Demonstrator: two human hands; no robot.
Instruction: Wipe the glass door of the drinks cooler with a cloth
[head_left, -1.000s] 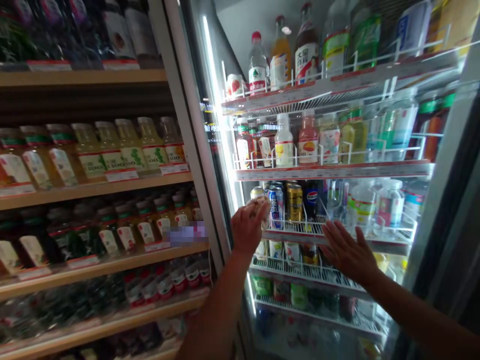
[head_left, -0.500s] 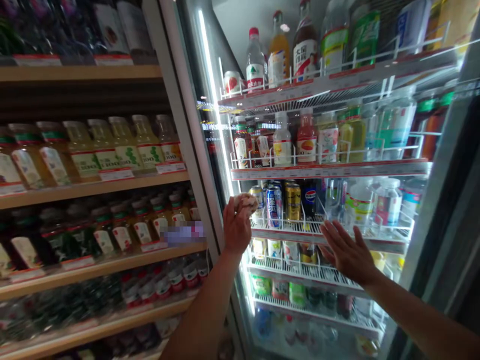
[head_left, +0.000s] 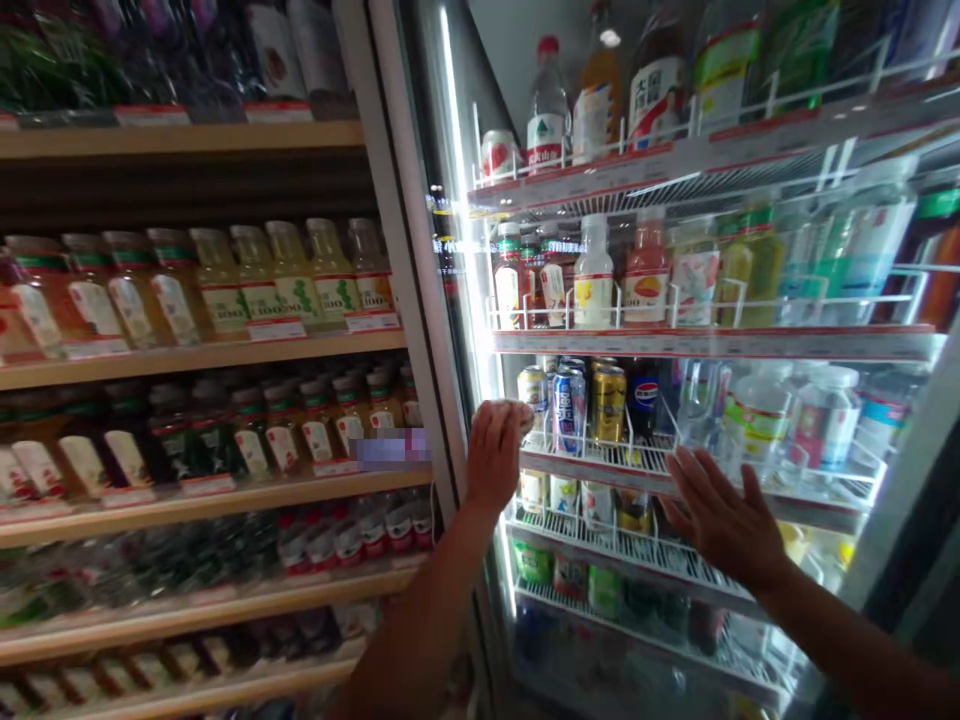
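Observation:
A crumpled whitish cloth [head_left: 516, 411] is bunched under the fingers of my left hand [head_left: 495, 455], which is closed on it near the left edge of the glass-fronted drinks fridge. Beyond the cloth, cans of drink [head_left: 570, 408] stand on a wire shelf. My right hand [head_left: 727, 520] is open, its fingers stretched out and nearly flat, in front of the fridge's lower middle shelves. It holds nothing; whether its palm touches the glass I cannot tell. Reflections show on the glass around both hands.
Wooden shelves [head_left: 202, 355] with rows of juice bottles [head_left: 285, 265] run along the left. A metal frame [head_left: 411, 260] divides them from the fridge. Inside the fridge, wire racks [head_left: 637, 535] carry bottles and cans, and a bright light strip [head_left: 454, 110] runs down its left side.
The view has shifted, so the shelves and fridge appear a little further right. My left hand with the cloth has moved slightly down against the cans; my right hand stays open and flat.

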